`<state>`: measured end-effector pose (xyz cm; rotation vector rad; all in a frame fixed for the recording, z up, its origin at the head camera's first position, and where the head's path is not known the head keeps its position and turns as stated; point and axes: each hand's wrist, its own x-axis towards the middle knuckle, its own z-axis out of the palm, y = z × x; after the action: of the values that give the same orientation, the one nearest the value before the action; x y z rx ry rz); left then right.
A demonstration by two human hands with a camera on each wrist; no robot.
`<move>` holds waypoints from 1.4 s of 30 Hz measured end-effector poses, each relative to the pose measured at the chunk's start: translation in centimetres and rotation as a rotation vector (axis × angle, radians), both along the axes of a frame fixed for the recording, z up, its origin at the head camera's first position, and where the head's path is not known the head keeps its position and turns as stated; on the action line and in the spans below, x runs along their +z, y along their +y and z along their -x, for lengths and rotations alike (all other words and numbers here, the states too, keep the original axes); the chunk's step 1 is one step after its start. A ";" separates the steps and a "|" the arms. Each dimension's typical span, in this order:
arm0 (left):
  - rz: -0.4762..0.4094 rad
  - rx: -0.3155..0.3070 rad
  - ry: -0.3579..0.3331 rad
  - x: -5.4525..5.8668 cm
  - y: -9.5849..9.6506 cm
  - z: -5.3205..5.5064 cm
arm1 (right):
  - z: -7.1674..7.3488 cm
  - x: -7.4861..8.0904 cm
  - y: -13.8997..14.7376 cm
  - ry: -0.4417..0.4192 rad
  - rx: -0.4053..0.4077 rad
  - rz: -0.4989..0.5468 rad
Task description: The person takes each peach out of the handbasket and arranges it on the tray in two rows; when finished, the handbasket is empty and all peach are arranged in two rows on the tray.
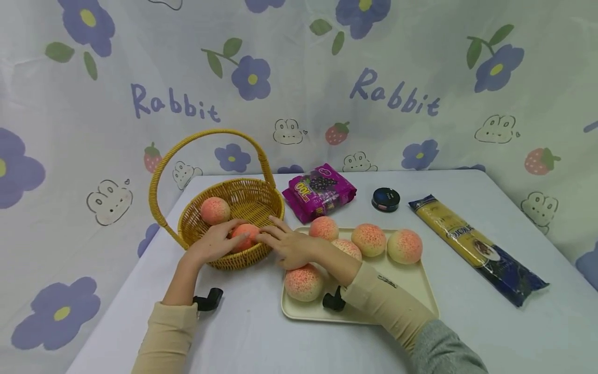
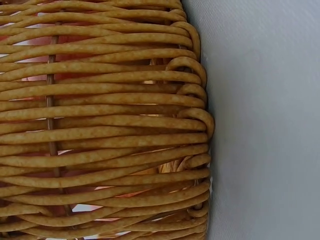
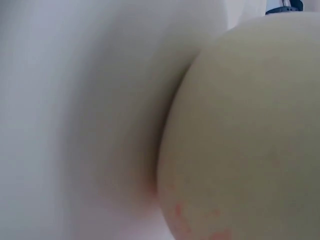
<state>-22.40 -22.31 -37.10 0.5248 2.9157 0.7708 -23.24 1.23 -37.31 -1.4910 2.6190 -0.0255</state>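
Observation:
A yellow wicker basket point(image 1: 243, 261) with a tall handle stands at the left of the table. Inside it, a pink speckled peach point(image 1: 243, 244) lies by the near rim, and another peach point(image 1: 215, 210) sits at the left. My left hand point(image 1: 212, 244) reaches over the rim, thumb and fingers around the nearer peach. From the other side my right hand point(image 1: 291, 248) extends its fingers to that same peach. In the left wrist view the basket's woven wall point(image 2: 100, 115) hides the hand. A pale peach point(image 3: 245, 125) fills much of the right wrist view.
Under my right forearm lies a cream tray point(image 1: 402, 296) holding several peaches point(image 1: 369, 240). Behind it are a purple grape-print packet point(image 1: 320, 189) and a round black tin point(image 1: 385, 199). A long yellow-and-blue package point(image 1: 476, 246) lies at the right. A printed cloth hangs behind the table.

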 end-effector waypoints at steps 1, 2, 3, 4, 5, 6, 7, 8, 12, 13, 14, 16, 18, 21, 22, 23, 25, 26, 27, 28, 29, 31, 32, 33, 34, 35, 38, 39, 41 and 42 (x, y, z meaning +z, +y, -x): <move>-0.005 0.000 0.008 0.0 0.0 0.0 | 0.0 0.0 0.0 0.002 -0.003 -0.001; -0.010 0.000 0.015 0.0 0.0 0.0 | 0.0 0.0 0.0 0.003 -0.004 -0.002; -0.012 0.000 0.022 0.0 0.0 0.0 | 0.0 0.0 0.0 0.003 -0.006 0.000; -0.014 0.002 0.029 0.0 0.0 0.0 | 0.0 0.0 0.0 0.001 -0.007 -0.001; -0.016 0.005 0.034 0.0 0.0 0.0 | -0.1 0.0 0.0 -0.001 -0.007 -0.001; -0.017 0.007 0.039 0.0 0.0 0.0 | -0.1 0.0 0.0 -0.004 -0.008 -0.002; -0.017 0.010 0.042 0.0 0.0 0.0 | -0.1 0.0 0.0 -0.004 -0.010 -0.002; -0.014 0.010 0.047 0.0 0.0 0.0 | -0.1 0.0 -0.1 -0.006 -0.011 -0.002; 0.005 0.022 0.036 0.0 -0.1 0.0 | -0.2 0.1 -0.2 -0.001 -0.017 -0.011; 0.013 0.026 0.031 -0.1 0.0 0.1 | -0.2 0.1 -0.2 0.005 -0.016 -0.012; 0.020 0.030 0.026 -0.1 0.0 0.1 | -0.2 0.1 -0.1 0.009 -0.015 -0.013; 0.027 0.037 0.017 0.0 0.1 0.1 | -0.2 0.1 -0.1 0.018 -0.015 -0.018; 0.029 0.042 0.013 0.0 0.2 0.1 | -0.2 0.1 0.0 0.023 -0.015 -0.018; 0.026 0.039 0.014 0.0 0.2 0.0 | -0.2 0.1 0.0 0.025 -0.015 -0.015; 0.022 0.044 0.015 0.1 0.2 0.0 | -0.2 0.1 0.0 0.024 -0.014 -0.015; 0.018 0.047 0.017 0.1 0.1 -0.1 | -0.3 0.1 0.0 0.023 -0.013 -0.013; 0.017 0.049 0.023 0.2 0.0 -0.1 | -0.3 0.1 0.0 0.024 -0.013 -0.014; 0.018 0.049 0.028 0.2 -0.1 -0.1 | -0.3 0.1 0.0 0.024 -0.016 -0.016; 0.014 0.048 0.030 0.3 -0.2 -0.1 | -0.3 0.1 0.0 0.028 -0.016 -0.022; 0.007 0.052 0.033 0.4 -0.3 -0.1 | -0.3 0.2 -0.1 0.032 -0.014 -0.029; 0.005 0.051 0.043 0.5 -0.4 -0.1 | -0.3 0.2 -0.1 0.035 -0.013 -0.032; 0.011 0.055 0.077 0.8 -0.7 0.1 | -0.3 0.2 -0.2 0.045 -0.013 -0.040; 0.022 0.071 0.096 0.9 -0.8 0.2 | -0.3 0.2 -0.2 0.050 -0.013 -0.044; 0.033 0.093 0.118 1.1 -0.9 0.3 | -0.2 0.2 -0.2 0.050 -0.015 -0.046; 0.058 0.119 0.148 1.2 -1.0 0.5 | -0.2 0.2 -0.2 0.049 -0.018 -0.048; 0.087 0.149 0.178 1.3 -1.2 0.8 | -0.2 0.2 -0.2 0.048 -0.021 -0.047; 0.165 0.256 0.209 1.7 -1.5 1.6 | -0.2 0.4 -0.1 0.040 -0.030 -0.048; 0.184 0.283 0.202 1.8 -1.6 1.8 | -0.2 0.4 -0.1 0.035 -0.036 -0.048; 0.215 0.330 0.168 1.8 -1.8 2.4 | -0.2 0.4 -0.1 0.034 -0.045 -0.050; 0.232 0.349 0.141 1.8 -1.8 2.6 | -0.3 0.4 -0.1 0.035 -0.050 -0.054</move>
<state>-25.01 -24.14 -35.32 0.0496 3.2156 0.4247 -22.98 1.17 -36.88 -1.4213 2.6610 0.0668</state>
